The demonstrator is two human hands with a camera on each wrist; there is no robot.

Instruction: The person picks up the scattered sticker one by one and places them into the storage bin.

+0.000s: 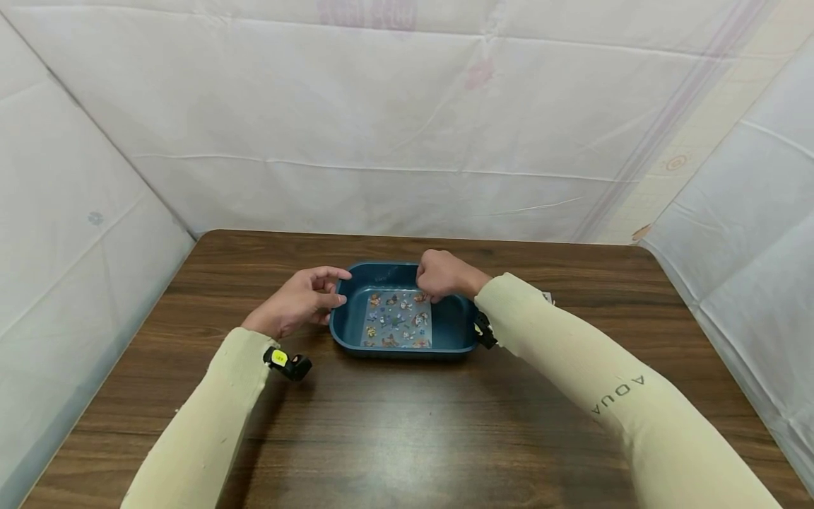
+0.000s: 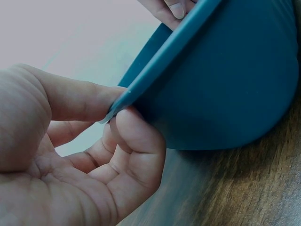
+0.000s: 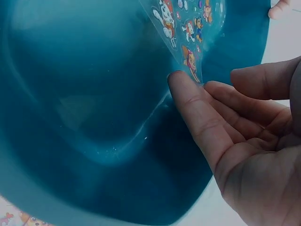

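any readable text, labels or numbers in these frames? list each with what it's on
"AQUA" on the right sleeve, printed along the forearm.
Yellow tag on the left wrist camera: marking too small to read.
Sticker sheet in the blue tray: cartoon figures only, no legible words.
Faint pink print on the backdrop sheet: too blurred to read.

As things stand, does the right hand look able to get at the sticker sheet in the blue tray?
Likely yes: the right hand is already inside the blue tray, its fingers at the corner of the sticker sheet. Nothing covers the sheet, and the left hand pinches the tray's rim.
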